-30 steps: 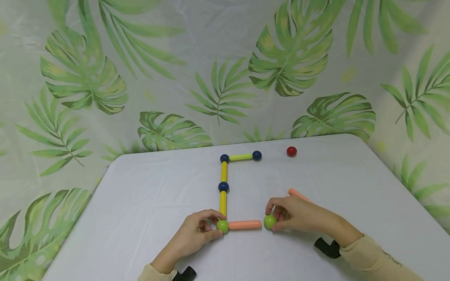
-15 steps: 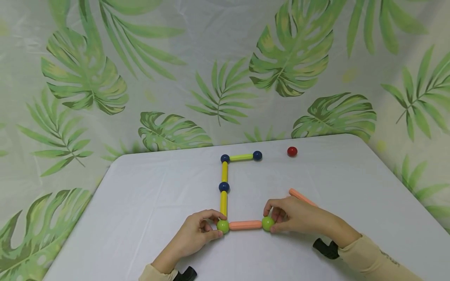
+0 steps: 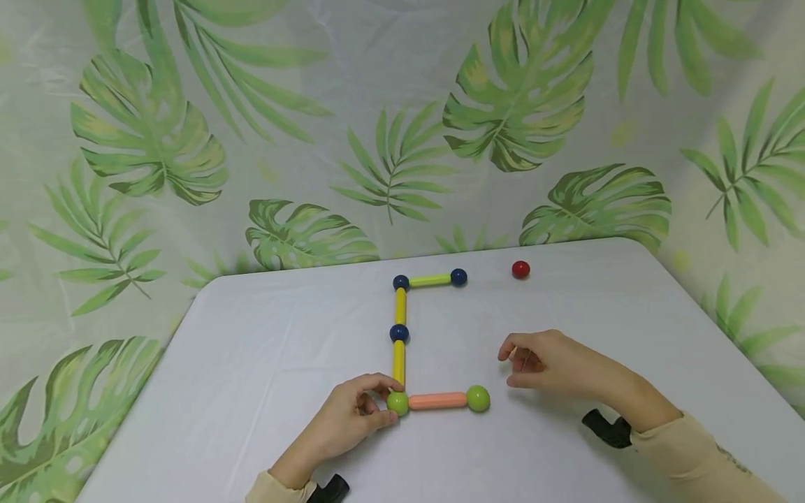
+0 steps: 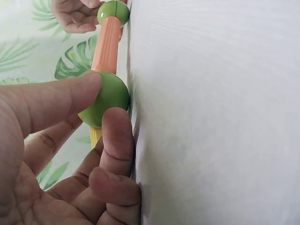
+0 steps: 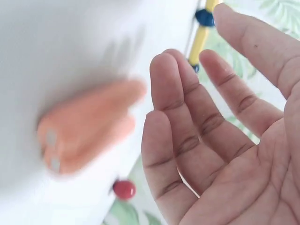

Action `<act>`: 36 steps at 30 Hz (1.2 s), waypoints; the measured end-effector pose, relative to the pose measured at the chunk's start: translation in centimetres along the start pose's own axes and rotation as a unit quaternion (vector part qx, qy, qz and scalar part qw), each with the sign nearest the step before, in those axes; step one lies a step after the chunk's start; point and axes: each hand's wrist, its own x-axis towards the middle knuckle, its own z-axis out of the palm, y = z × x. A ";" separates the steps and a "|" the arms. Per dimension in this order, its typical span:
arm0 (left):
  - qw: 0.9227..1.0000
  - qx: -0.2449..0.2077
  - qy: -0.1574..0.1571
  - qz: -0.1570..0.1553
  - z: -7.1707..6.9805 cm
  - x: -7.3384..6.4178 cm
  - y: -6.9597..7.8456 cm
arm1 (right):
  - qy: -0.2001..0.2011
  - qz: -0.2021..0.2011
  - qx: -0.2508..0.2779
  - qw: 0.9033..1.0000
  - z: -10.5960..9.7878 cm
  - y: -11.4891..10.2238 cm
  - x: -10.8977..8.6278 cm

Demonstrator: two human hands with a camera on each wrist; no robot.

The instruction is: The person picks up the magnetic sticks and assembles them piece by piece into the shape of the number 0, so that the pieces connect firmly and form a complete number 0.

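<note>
With thumb and fingers, my left hand (image 3: 352,413) pinches a green ball (image 3: 397,404) at the near corner of a ball-and-stick chain. From that ball an orange stick (image 3: 437,400) runs right to a second green ball (image 3: 479,398). A yellow stick (image 3: 399,365) leads away from the corner to a dark blue ball (image 3: 399,333). To the right of the chain, my right hand (image 3: 566,369) hovers with loosely bent fingers and nothing between them. Blurred orange sticks (image 5: 89,124) lie near it in the right wrist view, hidden behind the hand in the head view.
Farther back, the chain continues with another yellow stick (image 3: 400,305), a blue ball (image 3: 400,282), a lime stick (image 3: 430,280) and an end blue ball (image 3: 459,277). A red ball (image 3: 520,270) sits near the white table's (image 3: 283,349) back edge, before a leaf-print cloth (image 3: 390,161).
My right hand brought the second green ball against the orange stick's end, let go of it and moved right and away. My left hand stayed on the corner ball.
</note>
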 end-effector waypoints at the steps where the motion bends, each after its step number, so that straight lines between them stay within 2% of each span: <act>1: 1.000 0.006 -0.001 0.004 0.0 0.0 0.1 | 0.009 0.001 -0.011 1.000 -0.3 0.3 -0.3; 7: 0.997 0.062 -0.003 0.038 -0.2 -0.1 0.7 | 0.036 0.027 -0.051 0.998 -1.2 1.5 -1.7; 14: 0.990 0.124 -0.005 0.065 -0.5 0.2 1.6 | 0.022 0.066 -0.066 0.995 -1.3 2.2 -2.1; 20: 0.988 0.138 -0.012 0.073 -0.5 0.5 1.8 | 0.018 0.087 -0.076 0.993 -1.2 2.1 -1.9; 30: 0.984 0.150 0.011 0.098 -0.3 1.2 2.8 | 0.022 0.093 -0.077 0.992 -0.8 2.2 -1.6; 36: 0.976 0.188 -0.012 0.112 0.4 2.1 3.9 | 0.034 0.100 -0.078 0.991 -0.5 2.0 -1.6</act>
